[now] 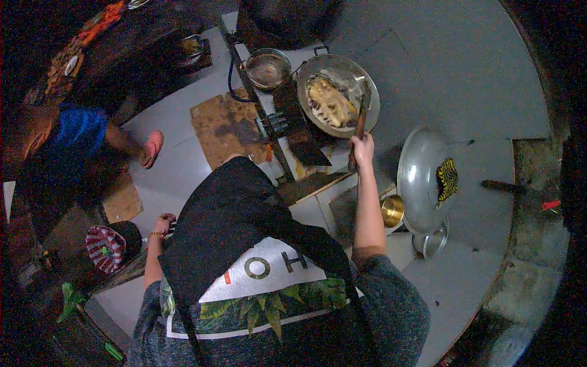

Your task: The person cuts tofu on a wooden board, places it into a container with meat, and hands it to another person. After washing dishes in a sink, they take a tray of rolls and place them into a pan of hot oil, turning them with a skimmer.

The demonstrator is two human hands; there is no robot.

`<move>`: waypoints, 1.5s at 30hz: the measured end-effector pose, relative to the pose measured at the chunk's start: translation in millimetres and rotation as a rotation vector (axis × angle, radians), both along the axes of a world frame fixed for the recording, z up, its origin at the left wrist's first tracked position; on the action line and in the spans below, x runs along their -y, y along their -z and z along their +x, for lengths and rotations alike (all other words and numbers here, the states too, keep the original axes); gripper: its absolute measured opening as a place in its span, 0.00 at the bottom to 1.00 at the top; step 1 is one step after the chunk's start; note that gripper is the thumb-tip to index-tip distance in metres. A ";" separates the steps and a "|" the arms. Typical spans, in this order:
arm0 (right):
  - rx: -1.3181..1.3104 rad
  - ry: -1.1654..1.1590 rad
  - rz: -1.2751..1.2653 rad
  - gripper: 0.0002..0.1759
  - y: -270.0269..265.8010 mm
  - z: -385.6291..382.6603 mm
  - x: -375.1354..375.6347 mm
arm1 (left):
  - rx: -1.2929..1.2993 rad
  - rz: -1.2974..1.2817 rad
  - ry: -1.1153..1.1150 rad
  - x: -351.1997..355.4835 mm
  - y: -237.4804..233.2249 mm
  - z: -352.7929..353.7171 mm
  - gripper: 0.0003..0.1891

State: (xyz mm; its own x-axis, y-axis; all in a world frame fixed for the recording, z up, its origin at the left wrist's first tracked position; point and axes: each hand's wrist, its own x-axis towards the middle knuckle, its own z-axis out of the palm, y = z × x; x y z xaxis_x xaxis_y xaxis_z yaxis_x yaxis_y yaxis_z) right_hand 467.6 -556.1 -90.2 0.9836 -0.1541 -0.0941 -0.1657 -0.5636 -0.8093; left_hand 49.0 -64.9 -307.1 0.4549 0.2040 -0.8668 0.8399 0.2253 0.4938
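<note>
1. Spatula (359, 119) stands in the pan (351, 68), blade beside the food (330, 104); the right hand (363, 148) has its fingers closed round the handle.
2. Stirring likely goes best with the blade slid flat under the food, clear of the rim.
3. Left hand (164, 221) hangs by the hip; I cannot tell whether its fingers are open or closed.

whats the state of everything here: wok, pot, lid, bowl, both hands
wok, uncovered, food inside
spatula, held by its handle, blade end in the wok
right hand, grip shut on the spatula
left hand, down at the side, grip unclear
small pot, uncovered, liquid inside
large lid, off, lying to one side, patterned cloth on it
brass bowl, upright, uncovered
</note>
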 end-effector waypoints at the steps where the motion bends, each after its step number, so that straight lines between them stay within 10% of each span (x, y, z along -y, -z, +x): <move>1: 0.000 -0.001 0.002 0.31 14.0 12.1 3.7 | -0.010 0.007 -0.012 1.1 -2.1 -0.4 0.07; 26: -0.184 -0.069 -0.077 0.31 70.8 -28.1 30.1 | 0.030 0.067 -0.153 7.2 22.7 -1.7 0.09; 32: 0.136 -0.106 -0.188 0.30 49.2 -61.2 18.8 | -0.118 0.175 -0.005 8.7 11.3 -0.2 0.08; 37: -0.265 -0.042 0.317 0.27 0.2 -69.8 15.5 | -0.075 0.067 -0.091 3.3 26.5 -10.4 0.06; 45: -0.183 -0.071 0.165 0.25 62.6 -8.6 31.5 | -0.043 0.069 -0.176 -1.0 31.1 -4.1 0.06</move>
